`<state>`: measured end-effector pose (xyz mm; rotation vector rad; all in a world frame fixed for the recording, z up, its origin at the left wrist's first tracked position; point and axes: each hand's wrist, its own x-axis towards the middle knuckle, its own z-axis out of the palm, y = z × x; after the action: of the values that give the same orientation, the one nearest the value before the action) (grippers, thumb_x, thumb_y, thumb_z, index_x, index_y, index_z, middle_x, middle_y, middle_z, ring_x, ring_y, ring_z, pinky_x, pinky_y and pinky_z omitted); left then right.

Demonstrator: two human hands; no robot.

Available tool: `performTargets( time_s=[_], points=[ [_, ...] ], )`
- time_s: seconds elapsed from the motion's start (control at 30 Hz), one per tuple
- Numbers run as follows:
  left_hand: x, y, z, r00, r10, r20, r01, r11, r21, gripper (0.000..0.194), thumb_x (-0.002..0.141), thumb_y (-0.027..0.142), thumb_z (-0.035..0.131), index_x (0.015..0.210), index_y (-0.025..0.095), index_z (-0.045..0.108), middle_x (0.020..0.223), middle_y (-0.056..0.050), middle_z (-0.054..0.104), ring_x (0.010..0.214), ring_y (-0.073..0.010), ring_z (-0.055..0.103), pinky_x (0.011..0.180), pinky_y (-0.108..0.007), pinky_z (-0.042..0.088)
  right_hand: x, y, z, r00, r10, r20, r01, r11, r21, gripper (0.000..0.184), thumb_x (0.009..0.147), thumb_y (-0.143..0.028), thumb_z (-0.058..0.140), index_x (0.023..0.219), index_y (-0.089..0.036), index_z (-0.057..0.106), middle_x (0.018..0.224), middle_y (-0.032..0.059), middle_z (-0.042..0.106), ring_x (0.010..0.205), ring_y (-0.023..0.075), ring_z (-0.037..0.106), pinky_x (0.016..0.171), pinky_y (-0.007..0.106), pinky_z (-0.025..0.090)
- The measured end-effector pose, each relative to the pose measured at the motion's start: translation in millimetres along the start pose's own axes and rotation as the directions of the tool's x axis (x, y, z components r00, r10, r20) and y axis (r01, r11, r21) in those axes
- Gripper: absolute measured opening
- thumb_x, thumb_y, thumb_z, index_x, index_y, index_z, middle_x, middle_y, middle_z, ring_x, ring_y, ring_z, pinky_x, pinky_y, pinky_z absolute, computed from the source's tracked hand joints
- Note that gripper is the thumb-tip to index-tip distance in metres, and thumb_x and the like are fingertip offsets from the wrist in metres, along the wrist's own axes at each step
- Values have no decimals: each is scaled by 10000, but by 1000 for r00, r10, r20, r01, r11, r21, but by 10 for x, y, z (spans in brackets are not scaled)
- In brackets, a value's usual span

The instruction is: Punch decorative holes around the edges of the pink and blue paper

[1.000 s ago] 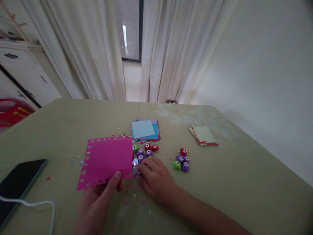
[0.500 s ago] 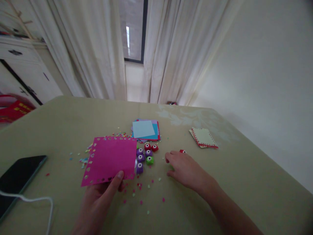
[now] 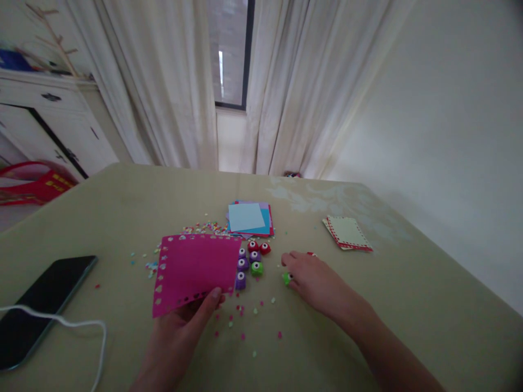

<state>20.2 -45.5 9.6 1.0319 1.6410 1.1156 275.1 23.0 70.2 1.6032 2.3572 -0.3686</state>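
Observation:
My left hand (image 3: 183, 326) grips a pink sheet of paper (image 3: 196, 269) at its lower right edge, thumb on top. Small punched holes run along several of its edges. My right hand (image 3: 314, 277) is bent over a small green paper punch (image 3: 286, 279), which shows at the thumb; the fingertips' grip is partly hidden. A red paper punch (image 3: 311, 254) shows behind that hand. Between the hands stands a cluster of punches with eye-like tops: purple (image 3: 241, 281), green (image 3: 257, 268) and red (image 3: 265, 248).
A stack of coloured paper (image 3: 247, 216) lies behind the punches. Cards with punched edges (image 3: 349, 231) lie at the right. Tiny paper cutouts (image 3: 204, 227) are scattered around. At the left are a phone (image 3: 49, 296) and a white cable (image 3: 77, 324).
My view has turned slightly left. The pink sheet has tilted a little. My right thumb has drawn back, and more of the green punch beside it shows.

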Motion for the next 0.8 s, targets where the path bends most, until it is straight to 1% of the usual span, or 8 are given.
performTargets(
  time_s=[0.17, 0.23, 0.37, 0.47, 0.57, 0.63, 0.67, 0.8],
  points=[
    [38, -64, 2, 997, 81, 2, -81, 996, -25, 417, 760, 603, 808, 898, 211, 845, 846, -58, 855, 833, -285, 796, 753, -302, 615, 72, -50, 99, 995, -102, -12, 102, 994, 25, 218, 930, -52, 621, 1124, -117, 697, 1183, 179, 737, 1137, 339, 705, 962, 418, 538],
    [49, -69, 0, 996, 86, 15, -85, 995, -50, 394, 771, 595, 804, 842, 209, 837, 792, -54, 844, 770, -263, 784, 704, -281, 607, 74, -42, 110, 992, -128, -12, 128, 992, 12, 191, 931, -75, 640, 1107, -110, 704, 1161, 184, 739, 1126, 354, 705, 950, 434, 546],
    [50, -60, -11, 997, 75, 13, -74, 993, -93, 410, 752, 610, 813, 707, 203, 801, 688, -50, 807, 650, -230, 748, 602, -254, 580, 28, -97, 94, 946, -266, -186, 297, 940, 169, 194, 966, -224, 686, 1136, -132, 695, 1155, 157, 725, 1094, 336, 694, 951, 464, 547],
    [55, -46, -19, 997, 72, 11, -70, 990, -121, 439, 720, 639, 830, 697, 202, 800, 665, -48, 795, 638, -221, 740, 608, -250, 580, 25, -287, 244, 867, -275, -415, 456, 774, 440, 246, 962, -261, 696, 1193, -178, 681, 1129, 101, 707, 928, 225, 708, 878, 371, 567],
    [81, -20, -24, 998, 61, 4, -59, 989, -132, 487, 667, 687, 843, 697, 202, 814, 678, -62, 806, 659, -231, 747, 629, -259, 589, 90, -534, 595, 770, -203, -604, 621, 455, 638, 370, 884, -304, 776, 1218, -203, 652, 1063, 62, 695, 831, 172, 689, 777, 290, 579],
    [104, 2, -30, 999, 40, -11, -41, 992, -121, 523, 622, 721, 849, 677, 202, 814, 672, -70, 809, 651, -239, 749, 624, -268, 593, 146, -657, 828, 770, -60, -635, 624, 273, 732, 332, 874, -285, 766, 1165, -206, 626, 984, 41, 683, 785, 161, 678, 706, 259, 580],
    [114, 13, -34, 999, 31, -20, -33, 993, -115, 537, 609, 735, 846, 669, 203, 813, 666, -72, 808, 644, -242, 749, 620, -274, 594, 168, -694, 912, 774, -62, -630, 624, 246, 742, 323, 861, -267, 767, 1149, -205, 633, 965, 39, 681, 763, 157, 669, 685, 254, 577],
    [124, 27, -34, 998, 48, -31, -50, 995, -82, 574, 615, 776, 814, 642, 203, 807, 644, -78, 802, 624, -250, 749, 625, -295, 599, 191, -699, 978, 753, -100, -650, 637, 357, 683, 355, 834, -220, 767, 1185, -210, 720, 1015, 66, 672, 822, 180, 660, 744, 292, 565]
  ],
)
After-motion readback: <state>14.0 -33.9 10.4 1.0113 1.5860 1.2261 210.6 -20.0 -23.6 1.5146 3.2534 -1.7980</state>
